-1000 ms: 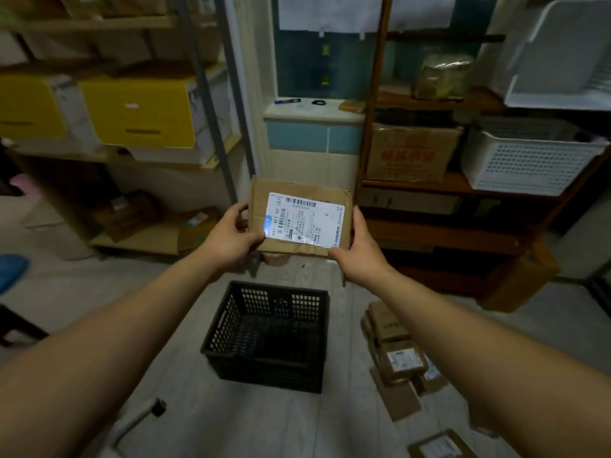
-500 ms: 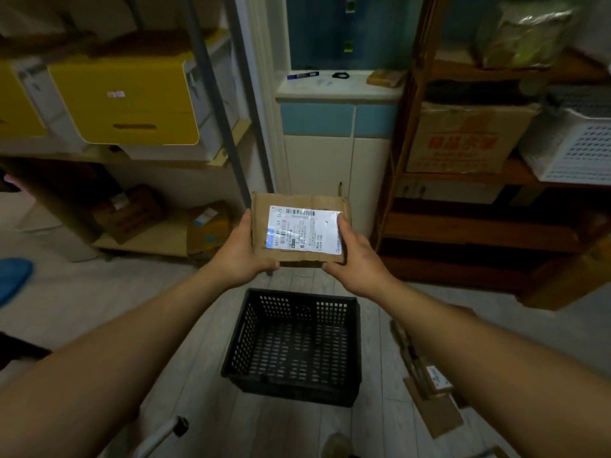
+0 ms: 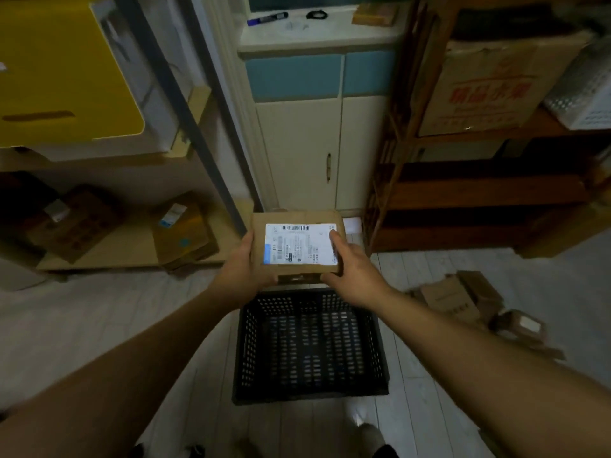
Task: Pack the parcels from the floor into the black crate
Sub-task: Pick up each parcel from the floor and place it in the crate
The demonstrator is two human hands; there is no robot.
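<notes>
Brown parcel (image 3: 297,246), white barcode label (image 3: 300,243); black perforated crate (image 3: 309,345); yellow box (image 3: 62,71) upper left; blue-cream cabinet (image 3: 325,110).

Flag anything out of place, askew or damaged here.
Nothing stands out. The left hand and right hand hold the labelled parcel level above the black crate; other parcels lie heaped on the floor beside it.
</notes>
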